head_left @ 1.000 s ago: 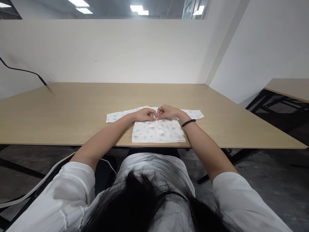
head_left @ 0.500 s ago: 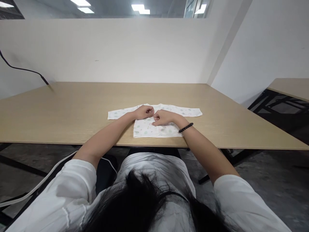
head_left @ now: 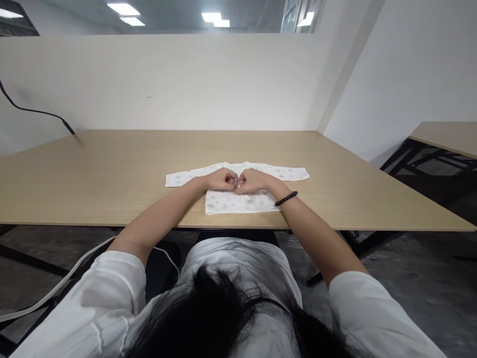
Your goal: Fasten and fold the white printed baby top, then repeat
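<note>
A small white long-sleeved shirt (head_left: 223, 203) with a fine print lies flat on the table, its sleeves spread to both sides and its hem toward me. Over the middle of its front, my left hand (head_left: 222, 179) is closed, thumb and fingers pinched at the centre line of the cloth. My right hand (head_left: 254, 181), with a black bead bracelet (head_left: 286, 198) on the wrist, is closed too and meets the left fingertips there. The bit of shirt front between the fingers is mostly hidden by the hands.
The wooden table (head_left: 112, 164) runs back to a white wall (head_left: 186, 84) with a window above. A black cable (head_left: 37, 111) hangs over the table's left side. A second table (head_left: 447, 136) stands at the right. A white cable (head_left: 55, 291) passes below at the left.
My left hand has moved slightly down toward the hem, and its fingertips now meet the right thumb. The shirt lies as before; the view has tilted slightly.
</note>
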`<state>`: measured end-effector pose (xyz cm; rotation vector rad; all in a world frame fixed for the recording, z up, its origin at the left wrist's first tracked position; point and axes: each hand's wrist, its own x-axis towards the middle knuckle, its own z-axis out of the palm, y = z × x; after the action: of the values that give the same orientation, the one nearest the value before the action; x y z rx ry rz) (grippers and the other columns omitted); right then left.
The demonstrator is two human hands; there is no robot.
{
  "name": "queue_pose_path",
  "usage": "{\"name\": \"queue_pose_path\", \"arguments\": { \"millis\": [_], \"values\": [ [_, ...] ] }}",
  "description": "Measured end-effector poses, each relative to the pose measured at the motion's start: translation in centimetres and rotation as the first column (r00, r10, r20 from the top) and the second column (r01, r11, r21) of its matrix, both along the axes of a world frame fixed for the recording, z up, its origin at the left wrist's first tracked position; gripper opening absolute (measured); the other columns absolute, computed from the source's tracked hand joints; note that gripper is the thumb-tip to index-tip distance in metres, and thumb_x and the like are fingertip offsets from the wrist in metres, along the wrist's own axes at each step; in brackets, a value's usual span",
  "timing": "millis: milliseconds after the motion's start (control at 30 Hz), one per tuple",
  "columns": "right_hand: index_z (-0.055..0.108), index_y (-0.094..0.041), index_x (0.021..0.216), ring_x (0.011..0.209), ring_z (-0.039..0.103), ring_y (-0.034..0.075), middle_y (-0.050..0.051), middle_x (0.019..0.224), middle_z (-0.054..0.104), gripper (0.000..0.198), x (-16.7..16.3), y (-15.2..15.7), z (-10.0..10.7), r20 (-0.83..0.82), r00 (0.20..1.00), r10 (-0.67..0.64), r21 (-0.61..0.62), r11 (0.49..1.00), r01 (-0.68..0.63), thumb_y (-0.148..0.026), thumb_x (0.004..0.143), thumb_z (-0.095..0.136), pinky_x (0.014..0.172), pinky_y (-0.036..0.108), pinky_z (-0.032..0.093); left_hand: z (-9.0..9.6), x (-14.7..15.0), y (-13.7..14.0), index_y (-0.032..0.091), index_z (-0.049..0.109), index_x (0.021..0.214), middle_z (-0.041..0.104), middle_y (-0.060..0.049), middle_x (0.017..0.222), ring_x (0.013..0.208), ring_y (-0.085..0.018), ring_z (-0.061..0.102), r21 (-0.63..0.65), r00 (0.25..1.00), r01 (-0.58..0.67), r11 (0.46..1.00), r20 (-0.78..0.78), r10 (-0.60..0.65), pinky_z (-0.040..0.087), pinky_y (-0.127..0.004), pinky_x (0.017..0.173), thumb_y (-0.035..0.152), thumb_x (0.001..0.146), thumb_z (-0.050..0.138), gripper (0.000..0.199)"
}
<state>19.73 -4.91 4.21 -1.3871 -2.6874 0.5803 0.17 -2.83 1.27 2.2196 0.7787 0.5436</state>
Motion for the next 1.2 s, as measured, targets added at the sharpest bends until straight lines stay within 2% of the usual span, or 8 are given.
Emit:
{"name": "queue_pose_path", "arguments": {
  "millis": [100,300,533,767,1033,1200],
  "values": [
    [0.053,-0.019,0.066,0.054,0.044,0.013,-0.001,0.06,0.052,0.031,0.0,-0.1,0.2,-0.006,1.0,0.0,-0.03,1.0,0.0,-0.043,0.066,0.073,0.048,0.026,0.027,0.0,0.3,-0.2,0.015,0.063,0.068,0.054,0.002,0.059,0.053,-0.01,0.047,-0.019,1.0,0.004,1.0,-0.003,-0.004,0.034,-0.022,0.051,0.022,0.063,0.063,0.008],
    [0.058,-0.02,0.072,0.06,0.051,0.014,-0.001,0.067,0.059,0.015,0.2,-0.1,0.7,-0.038,0.999,0.002,-0.098,0.995,-0.006,-0.022,0.062,0.069,0.05,0.025,0.032,-0.2,0.2,0.2,0.015,0.064,0.069,0.054,0.001,0.059,0.054,-0.01,0.048,-0.041,1.0,0.004,0.999,0.006,-0.004,0.035,-0.023,0.052,0.023,0.065,0.062,0.009],
    [0.06,-0.02,0.083,0.053,0.05,0.013,-0.004,0.062,0.058,0.023,1.3,0.6,1.0,-0.096,0.995,-0.015,-0.163,0.987,-0.001,-0.015,0.061,0.063,0.048,0.024,0.031,0.1,0.6,-0.7,0.014,0.066,0.073,0.054,0.001,0.059,0.053,-0.01,0.046,-0.03,1.0,0.008,1.0,0.001,-0.008,0.034,-0.023,0.052,0.027,0.068,0.067,0.014],
    [0.06,-0.019,0.076,0.056,0.052,0.012,-0.004,0.062,0.058,0.019,2.3,1.5,0.8,-0.146,0.989,-0.008,-0.211,0.977,-0.023,-0.013,0.059,0.065,0.05,0.022,0.033,0.2,1.8,-1.5,0.014,0.068,0.078,0.046,0.005,0.052,0.05,-0.009,0.041,-0.044,1.0,-0.005,0.999,-0.026,0.004,0.03,-0.023,0.05,0.037,0.071,0.074,0.024],
    [0.064,-0.017,0.071,0.053,0.05,0.011,-0.004,0.058,0.058,0.013,2.4,1.8,0.7,-0.201,0.979,0.016,-0.273,0.959,-0.072,-0.017,0.058,0.066,0.05,0.022,0.033,0.3,1.4,-1.1,0.014,0.069,0.081,0.043,0.006,0.052,0.048,-0.008,0.036,-0.12,0.998,0.024,0.993,-0.05,-0.03,0.025,-0.023,0.049,0.047,0.072,0.075,0.035],
    [0.07,-0.016,0.077,0.062,0.06,0.014,0.0,0.064,0.066,0.016,2.7,1.6,1.1,-0.264,0.964,0.015,-0.339,0.935,-0.107,-0.02,0.062,0.064,0.055,0.022,0.042,0.4,1.2,-1.0,0.014,0.067,0.078,0.043,0.005,0.054,0.048,-0.008,0.036,-0.117,0.997,0.038,0.992,-0.063,-0.046,0.022,-0.023,0.048,0.051,0.072,0.076,0.038]
  ]
}}
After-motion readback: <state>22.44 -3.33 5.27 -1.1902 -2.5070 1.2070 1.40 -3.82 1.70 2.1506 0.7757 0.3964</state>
